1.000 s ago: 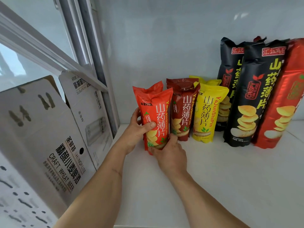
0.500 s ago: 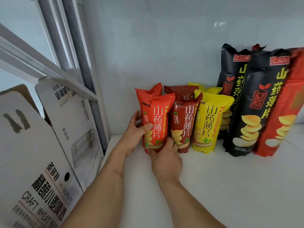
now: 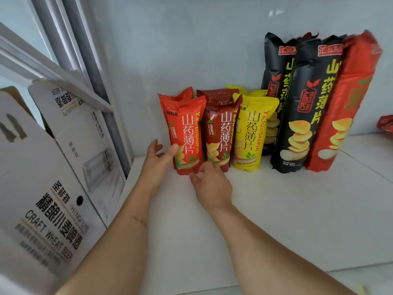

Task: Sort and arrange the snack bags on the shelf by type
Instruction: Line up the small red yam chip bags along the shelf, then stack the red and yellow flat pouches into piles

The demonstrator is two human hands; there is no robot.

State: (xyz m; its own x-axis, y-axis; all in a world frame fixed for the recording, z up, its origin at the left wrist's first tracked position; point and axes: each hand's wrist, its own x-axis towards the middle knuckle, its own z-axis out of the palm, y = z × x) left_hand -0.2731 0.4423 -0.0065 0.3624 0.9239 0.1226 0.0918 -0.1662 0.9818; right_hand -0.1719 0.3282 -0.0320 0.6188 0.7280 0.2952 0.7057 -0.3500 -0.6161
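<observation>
Left hand (image 3: 158, 161) loose, thumb touching orange bag (image 3: 184, 133); right hand (image 3: 210, 184) relaxed, ungrasping; bare shelf (image 3: 276, 209) in front.

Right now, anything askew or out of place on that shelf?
Mostly tidy: small orange, maroon and yellow bags stand upright in pairs, tall black bags beside them. The tall red bag leans left against the black ones. A crumpled red packet lies apart at the right edge, only partly visible.
</observation>
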